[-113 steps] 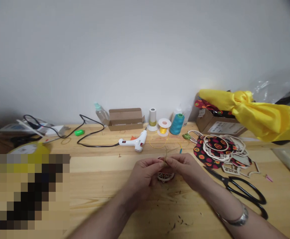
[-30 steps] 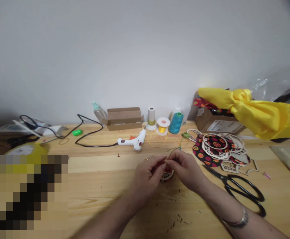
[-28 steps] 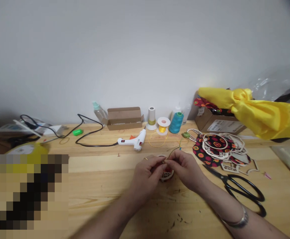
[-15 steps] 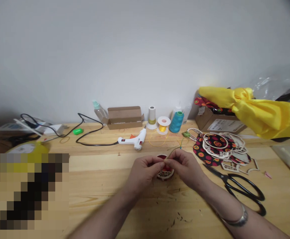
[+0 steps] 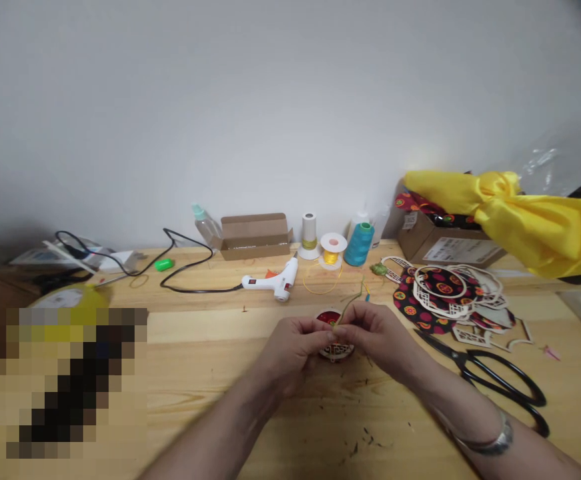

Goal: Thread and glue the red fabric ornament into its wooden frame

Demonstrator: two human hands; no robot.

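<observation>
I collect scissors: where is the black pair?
In the head view, the black scissors lie at the lower right, beside the right forearm, just below the pale cutout frames.

Pale grey wall [image 5: 270, 100], light wooden tabletop [image 5: 185, 353]

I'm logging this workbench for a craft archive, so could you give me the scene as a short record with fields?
Left hand: fingertips pinched at the lower end of a thin greenish cord
Right hand: pinching the same cord
Between hands: round latticed piece, partly hidden by fingers
Beyond hands: white glue gun, yellow spool, teal thread cone
Beside right forearm: black scissors, lying on the wooden table
Right wrist: silver bracelet
Unclear: whether either hand grips the round piece
</observation>
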